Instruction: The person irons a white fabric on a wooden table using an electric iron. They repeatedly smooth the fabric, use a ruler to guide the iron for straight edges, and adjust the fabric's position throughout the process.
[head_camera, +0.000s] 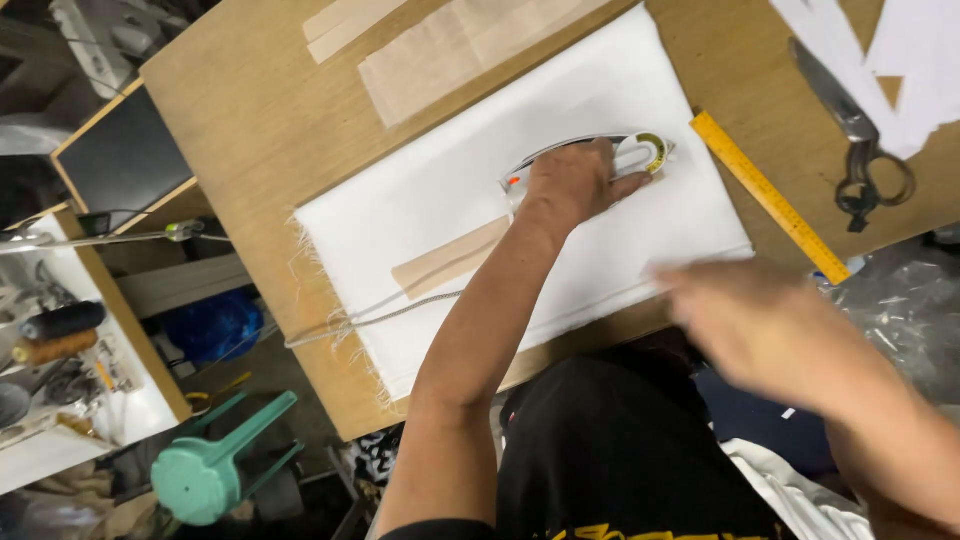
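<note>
White iron (600, 160) half-hidden under left hand (572, 182); right hand (740, 320) blurred.

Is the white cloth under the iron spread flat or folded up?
Spread flat: the white cloth lies open on the wooden table under the iron.

A plain white cloth (520, 210) with frayed pale threads covers the middle of the tan wooden worktop (250, 130), and on it sits a white iron (590, 160) with an orange spot. A yellow-orange ruler (768, 196) lies beside the cloth's right edge, dark grey scissors (852, 135) near the right corner, and pale brown paper strips (450, 45) at the far edge
</note>
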